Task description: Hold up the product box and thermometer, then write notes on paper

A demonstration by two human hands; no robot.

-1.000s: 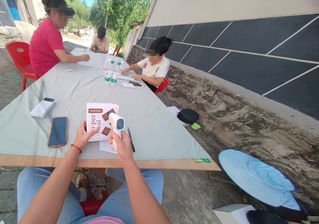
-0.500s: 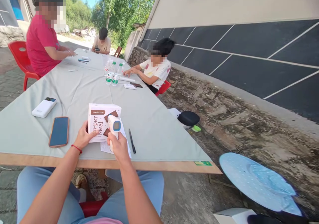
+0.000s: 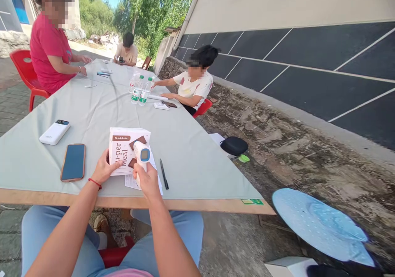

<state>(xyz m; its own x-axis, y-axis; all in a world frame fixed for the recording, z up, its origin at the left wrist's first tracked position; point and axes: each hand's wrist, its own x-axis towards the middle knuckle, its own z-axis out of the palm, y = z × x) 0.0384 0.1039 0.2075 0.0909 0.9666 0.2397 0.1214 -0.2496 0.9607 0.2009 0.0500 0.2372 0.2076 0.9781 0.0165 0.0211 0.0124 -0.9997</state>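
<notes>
In the head view, the left hand (image 3: 105,168) had its grip clamped on the box (image 3: 125,148) near the desk (image 3: 197,174) edge; the right hand (image 3: 149,182) clasped the thermometer (image 3: 142,150), shifted left across the box. The person in pink (image 3: 51,51) had drawn back.

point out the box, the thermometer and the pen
Box (image 3: 124,151): head view, on its printed front
Thermometer (image 3: 145,155): head view, on its small screen
Pen (image 3: 164,174): head view, midway along its dark barrel
</notes>
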